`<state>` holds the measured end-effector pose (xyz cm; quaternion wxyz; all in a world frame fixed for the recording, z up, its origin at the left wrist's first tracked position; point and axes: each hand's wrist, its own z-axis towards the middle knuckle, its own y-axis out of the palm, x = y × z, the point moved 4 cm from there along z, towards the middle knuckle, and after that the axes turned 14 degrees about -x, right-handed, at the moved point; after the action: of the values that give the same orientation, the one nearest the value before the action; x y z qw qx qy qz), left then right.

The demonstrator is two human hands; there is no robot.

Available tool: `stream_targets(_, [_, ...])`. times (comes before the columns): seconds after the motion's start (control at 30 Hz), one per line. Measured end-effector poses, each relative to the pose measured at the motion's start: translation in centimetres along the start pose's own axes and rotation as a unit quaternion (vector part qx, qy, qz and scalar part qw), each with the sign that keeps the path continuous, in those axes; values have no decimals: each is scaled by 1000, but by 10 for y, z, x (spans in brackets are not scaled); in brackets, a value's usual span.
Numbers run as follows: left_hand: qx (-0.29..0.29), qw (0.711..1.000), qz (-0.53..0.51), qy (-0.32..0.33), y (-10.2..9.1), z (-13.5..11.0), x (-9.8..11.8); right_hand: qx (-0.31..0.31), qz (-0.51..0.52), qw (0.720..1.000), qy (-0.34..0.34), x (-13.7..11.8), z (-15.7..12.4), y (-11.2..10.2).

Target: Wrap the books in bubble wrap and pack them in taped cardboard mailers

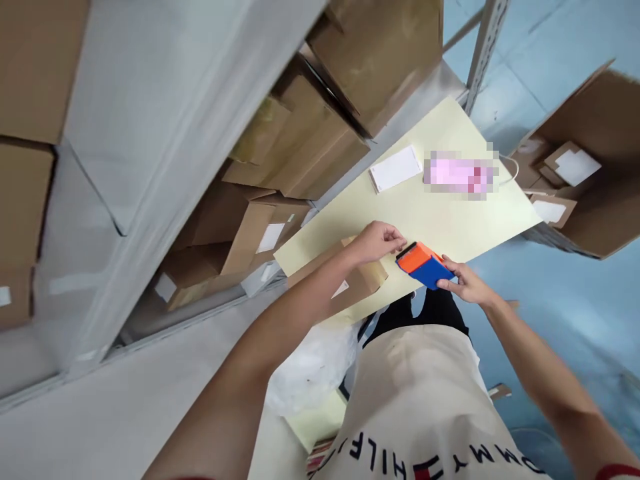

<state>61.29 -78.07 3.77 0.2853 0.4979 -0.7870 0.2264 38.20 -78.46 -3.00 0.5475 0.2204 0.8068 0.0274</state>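
My right hand (465,282) grips a blue-and-orange tape dispenser (427,265) by its right end, thumb on the near side and fingers at the back. The dispenser is held over the table's near edge, its black edge facing left. Just left of that edge is my left hand (383,241), fingertips pinched together; whatever may be between them is too small to make out. Beneath my left forearm a closed brown carton (370,277) lies on the cream table (450,227), partly hidden by the arm.
A white pad or flat box (397,169) and a blurred pink item (457,175) lie towards the table's far side. Grey shelving (165,133) with brown cartons (300,133) runs along the left. An open carton (595,160) stands at the right. A white plastic bag (313,367) is below the table.
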Motion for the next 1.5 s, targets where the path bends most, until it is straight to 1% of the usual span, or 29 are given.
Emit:
stream_targets(0.03, [16, 998, 56, -21, -4, 3, 4, 14, 48, 999, 11, 5, 3, 2])
stream_targets(0.1, [34, 983, 165, -66, -11, 10, 12, 57, 153, 986, 31, 16, 9, 10])
stream_targets(0.13, [26, 974, 205, -91, -13, 14, 14, 84, 203, 975, 36, 22, 12, 15])
stream_targets(0.17, [5, 966, 231, -118, -14, 19, 13, 109, 248, 962, 39, 28, 15, 21])
stream_targets(0.23, [-57, 948, 260, -175, -15, 27, 7, 135, 325, 935, 42, 40, 19, 36])
stream_targets(0.3, [-107, 926, 289, -218, -18, 31, -5, 128, 386, 912, 56, 55, 17, 54])
stream_targets(0.47, [-156, 862, 388, -286, -30, 28, -46, 88, 475, 865, 137, 94, -8, 104])
stream_targets(0.57, [-170, 818, 460, -300, -26, 27, -66, 71, 496, 851, 160, 106, -12, 130])
stream_targets(0.7, [-167, 756, 565, -286, -14, 26, -79, 71, 503, 845, 170, 110, -3, 152])
stream_targets(0.73, [-170, 743, 582, -283, -11, 25, -82, 70, 504, 844, 172, 110, -1, 155])
stream_targets(0.8, [-181, 731, 599, -273, -7, 20, -89, 65, 504, 844, 171, 110, 2, 161])
stream_targets(0.9, [-211, 726, 601, -259, -2, 11, -101, 56, 499, 848, 167, 109, 5, 167])
stream_targets(0.97, [-218, 731, 599, -242, 1, 4, -106, 53, 492, 853, 168, 109, 8, 171])
stream_targets(1.03, [-197, 745, 597, -225, 1, -1, -106, 52, 484, 857, 168, 109, 11, 174])
stream_targets(1.13, [-149, 769, 587, -203, -6, -5, -101, 47, 478, 860, 175, 110, 15, 177])
stream_targets(1.17, [-145, 778, 580, -192, -8, -7, -101, 45, 478, 859, 179, 110, 16, 179])
stream_targets(1.2, [-154, 789, 568, -177, -11, -10, -103, 43, 479, 858, 183, 111, 17, 180])
stream_targets(1.23, [-176, 801, 550, -160, -13, -13, -107, 43, 481, 856, 185, 111, 18, 180])
stream_targets(1.3, [-238, 824, 497, -131, -17, -24, -121, 43, 486, 852, 189, 113, 18, 182])
stream_targets(1.37, [-292, 838, 444, -124, -22, -37, -142, 41, 491, 849, 193, 116, 18, 182])
stream_targets(1.4, [-303, 843, 426, -128, -25, -43, -153, 38, 491, 848, 196, 118, 18, 182])
stream_targets(1.43, [-302, 848, 413, -134, -29, -48, -162, 35, 491, 848, 198, 119, 18, 181])
stream_targets(1.5, [-280, 860, 403, -141, -37, -55, -173, 34, 483, 852, 201, 120, 20, 177])
